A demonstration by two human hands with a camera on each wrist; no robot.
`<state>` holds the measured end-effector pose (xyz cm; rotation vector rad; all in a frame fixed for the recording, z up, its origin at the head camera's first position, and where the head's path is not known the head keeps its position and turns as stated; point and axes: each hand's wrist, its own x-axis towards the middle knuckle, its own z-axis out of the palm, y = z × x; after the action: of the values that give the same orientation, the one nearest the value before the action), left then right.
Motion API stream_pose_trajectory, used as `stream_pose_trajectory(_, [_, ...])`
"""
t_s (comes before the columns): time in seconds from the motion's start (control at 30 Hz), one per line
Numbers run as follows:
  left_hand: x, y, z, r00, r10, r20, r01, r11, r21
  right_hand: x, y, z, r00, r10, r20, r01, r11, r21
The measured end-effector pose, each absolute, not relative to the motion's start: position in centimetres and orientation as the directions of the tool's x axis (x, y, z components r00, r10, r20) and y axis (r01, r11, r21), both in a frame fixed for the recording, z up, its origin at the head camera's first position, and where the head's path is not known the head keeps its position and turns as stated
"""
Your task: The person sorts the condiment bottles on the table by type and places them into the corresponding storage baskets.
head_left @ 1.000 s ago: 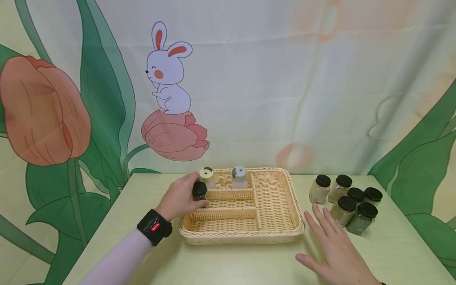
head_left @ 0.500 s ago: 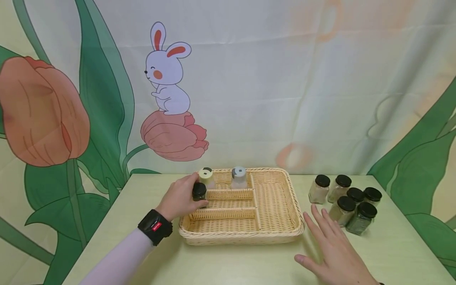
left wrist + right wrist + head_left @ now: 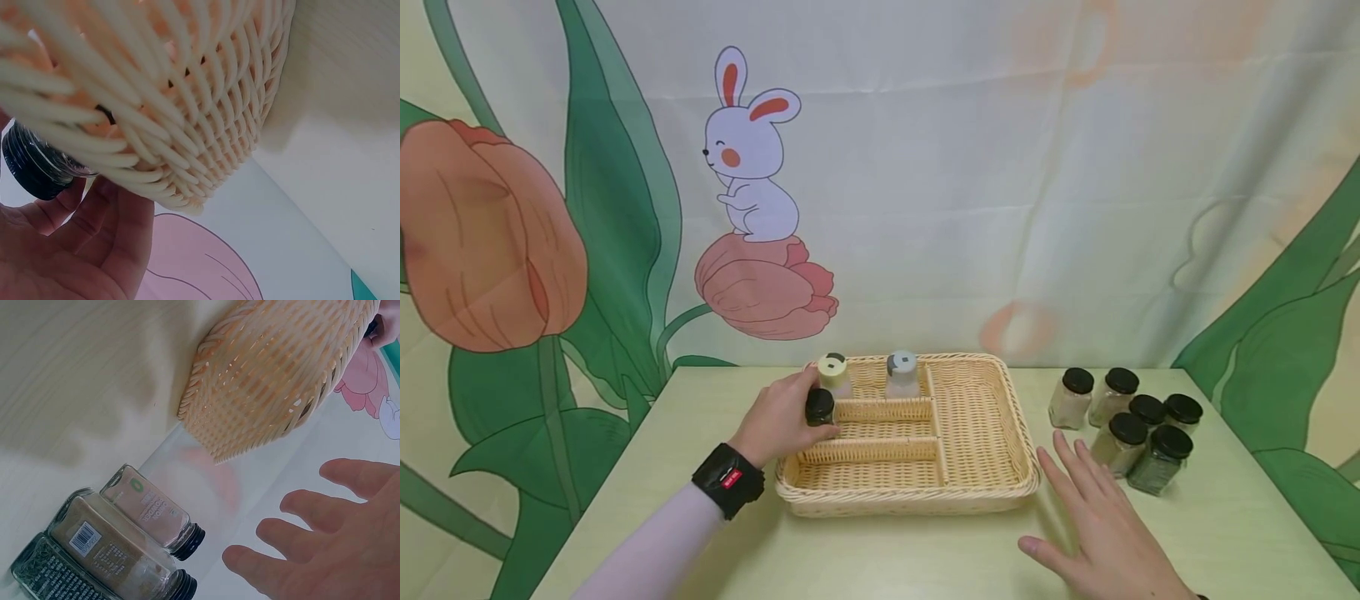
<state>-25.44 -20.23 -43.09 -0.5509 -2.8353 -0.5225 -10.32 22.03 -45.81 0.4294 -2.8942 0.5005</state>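
In the head view my left hand (image 3: 778, 421) grips a small glass spice jar (image 3: 820, 407) by its sides, its black lid on top. The jar is at the left end of the middle narrow compartment of a wicker basket (image 3: 910, 500). From the left wrist view, the jar's black lid (image 3: 31, 165) shows between thumb and fingers behind the woven wall. My right hand (image 3: 1101, 525) hovers right of the basket, fingers spread and holding nothing. Near it stands a group of black-lidded spice jars (image 3: 1157, 458), some with printed labels in the right wrist view.
In the basket's back compartment stand a yellow-topped shaker (image 3: 834, 375) and a blue-grey-topped shaker (image 3: 903, 375). A wide compartment (image 3: 981, 425) forms the basket's right side. Behind the table (image 3: 880, 558) hangs a printed cloth (image 3: 910, 208) with a rabbit and tulips.
The left hand's jar sits very slightly lower in the basket. The right hand stays spread in nearly the same place.
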Motion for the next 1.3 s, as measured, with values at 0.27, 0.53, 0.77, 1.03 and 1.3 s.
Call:
stream_pose_trajectory(0.27, [-25.33,-20.24,-43.19,-0.905,0.323,0.275,0.399,0.871,0.288,-10.23,22.01,-45.63,-0.932,-0.266,0.244,-0.332,0.898,-0.29])
stream_pose_trajectory(0.53, [-25.3,-20.25,-43.4,-0.901,0.324,0.289,0.402,0.873,0.277,-10.25,22.04,-45.89,-0.918,-0.288,0.272,-0.358,0.898,-0.257])
stream_pose_trajectory(0.77, [-25.32,-20.23,-43.57,-0.909,0.316,0.271,0.387,0.88,0.275,-10.3,21.91,-46.05,-0.916,-0.296,0.27,-0.367,0.89,-0.271])
stream_pose_trajectory(1.03, [-25.35,-20.11,-43.64,-0.905,0.326,0.275,0.399,0.874,0.276,-10.22,21.67,-45.74,-0.889,-0.352,0.293,-0.419,0.884,-0.208])
stream_pose_trajectory(1.3, [-25.25,-20.15,-43.67,-0.898,0.332,0.29,0.411,0.868,0.279,-10.08,21.46,-45.5,-0.88,-0.371,0.296,-0.433,0.882,-0.183])
